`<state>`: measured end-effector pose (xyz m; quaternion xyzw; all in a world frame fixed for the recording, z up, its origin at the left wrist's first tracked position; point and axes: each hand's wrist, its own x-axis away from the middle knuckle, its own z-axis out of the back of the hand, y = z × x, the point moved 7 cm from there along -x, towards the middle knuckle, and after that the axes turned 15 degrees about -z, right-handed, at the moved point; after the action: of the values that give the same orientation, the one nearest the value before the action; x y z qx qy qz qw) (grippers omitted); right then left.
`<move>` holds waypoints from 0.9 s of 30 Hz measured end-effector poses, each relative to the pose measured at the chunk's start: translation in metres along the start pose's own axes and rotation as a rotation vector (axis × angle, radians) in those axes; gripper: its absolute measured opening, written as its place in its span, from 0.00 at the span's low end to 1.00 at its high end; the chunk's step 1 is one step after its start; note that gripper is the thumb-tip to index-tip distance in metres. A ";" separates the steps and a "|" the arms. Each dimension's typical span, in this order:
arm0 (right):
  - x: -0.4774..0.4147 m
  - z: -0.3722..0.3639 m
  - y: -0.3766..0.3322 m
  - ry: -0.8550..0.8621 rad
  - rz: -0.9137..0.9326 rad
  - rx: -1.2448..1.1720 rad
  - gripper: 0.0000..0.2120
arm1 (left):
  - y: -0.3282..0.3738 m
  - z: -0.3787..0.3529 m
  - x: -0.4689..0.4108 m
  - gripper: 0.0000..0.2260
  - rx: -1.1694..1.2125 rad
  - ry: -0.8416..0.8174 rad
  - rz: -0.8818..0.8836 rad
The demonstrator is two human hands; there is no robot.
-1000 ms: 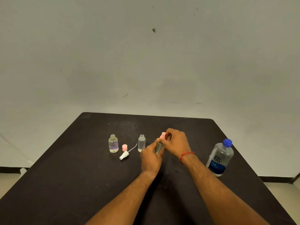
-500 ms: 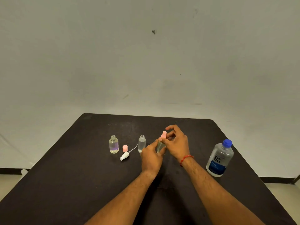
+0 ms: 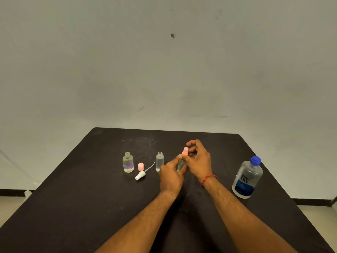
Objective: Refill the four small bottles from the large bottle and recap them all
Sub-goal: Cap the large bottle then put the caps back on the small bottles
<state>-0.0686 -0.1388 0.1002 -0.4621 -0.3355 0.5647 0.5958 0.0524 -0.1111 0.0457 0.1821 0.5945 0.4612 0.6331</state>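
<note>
Spreading fingers (image 3: 191,142) of the right hand (image 3: 199,161) wider than a second ago, pinching the cap (image 3: 185,151) between thumb and forefinger; clamping the held bottle (image 3: 180,164) mid-surface (image 3: 91,207) with the left hand (image 3: 171,175). Probably still uncapping: leaving left bottle (image 3: 128,162) and middle bottle (image 3: 159,161) open, loose cap (image 3: 140,166) and sprayer (image 3: 140,175) between them, large bottle (image 3: 247,178) capped. Not seeing a fourth.

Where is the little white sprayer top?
In the head view, the small white plastic sprayer top lies on the black table, left of centre, just in front of the loose pink plastic cap and left of the slim clear uncapped bottle.
</note>
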 end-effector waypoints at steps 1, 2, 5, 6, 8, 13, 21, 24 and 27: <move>-0.001 -0.001 0.000 0.001 -0.006 0.013 0.19 | 0.000 0.000 0.000 0.04 -0.009 0.003 -0.001; -0.001 -0.001 -0.001 -0.003 -0.014 0.030 0.19 | 0.000 0.000 0.001 0.02 -0.013 0.007 0.000; -0.003 -0.002 0.000 -0.029 -0.021 0.055 0.23 | 0.000 0.003 0.001 0.02 -0.008 0.016 0.005; -0.003 -0.001 0.000 -0.049 -0.013 0.048 0.25 | 0.000 0.003 0.001 0.02 0.007 0.012 0.004; -0.002 -0.002 0.000 -0.115 0.009 0.018 0.29 | 0.000 0.004 -0.001 0.03 0.018 -0.001 -0.012; 0.001 -0.002 0.001 -0.092 -0.006 -0.021 0.24 | -0.003 0.001 -0.002 0.01 0.006 -0.008 -0.004; 0.005 -0.003 0.001 0.040 0.000 -0.001 0.21 | 0.000 -0.002 -0.001 0.04 0.063 -0.028 -0.021; 0.001 -0.002 0.001 -0.095 0.007 -0.032 0.29 | 0.002 0.002 -0.003 0.04 0.000 -0.022 -0.045; 0.000 -0.003 0.001 -0.161 0.002 -0.081 0.29 | 0.000 0.004 -0.004 0.02 0.002 -0.017 -0.034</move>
<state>-0.0662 -0.1393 0.0985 -0.4393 -0.4045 0.5866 0.5472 0.0571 -0.1132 0.0490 0.1767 0.5926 0.4480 0.6457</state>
